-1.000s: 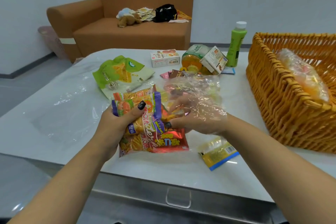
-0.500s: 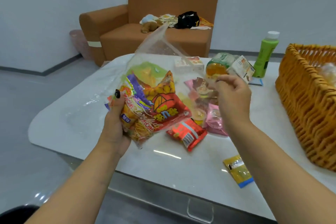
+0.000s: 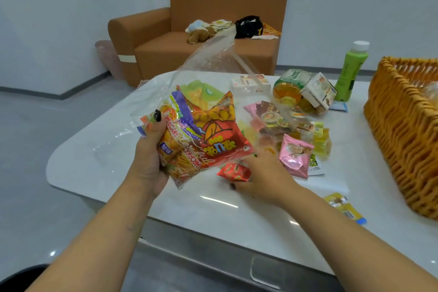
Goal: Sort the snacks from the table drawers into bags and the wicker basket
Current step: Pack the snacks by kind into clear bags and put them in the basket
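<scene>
The left hand (image 3: 151,156) grips a clear plastic bag (image 3: 208,66) stuffed with snack packets, thumb and fingers curled round its lower part and holding it tilted above the white surface (image 3: 99,149), its open mouth pointing toward 12 o'clock. A large red snack packet (image 3: 220,135) shows through the bag's near side. At 3 o'clock from the bag, the right hand (image 3: 263,173) lies low over the surface with its fingers curled round a small red packet (image 3: 233,172), just under the bag's bottom corner. Right beside that hand, at 2 o'clock, lies a pink packet (image 3: 295,154), part of a loose heap of small sweets and jellies. The wicker basket (image 3: 403,130) stands at the far 3 o'clock edge, well apart from both hands. A green bottle (image 3: 350,71) stands upright at 1 o'clock, and a yellow packet (image 3: 343,206) lies near the front edge at 4 o'clock.
</scene>
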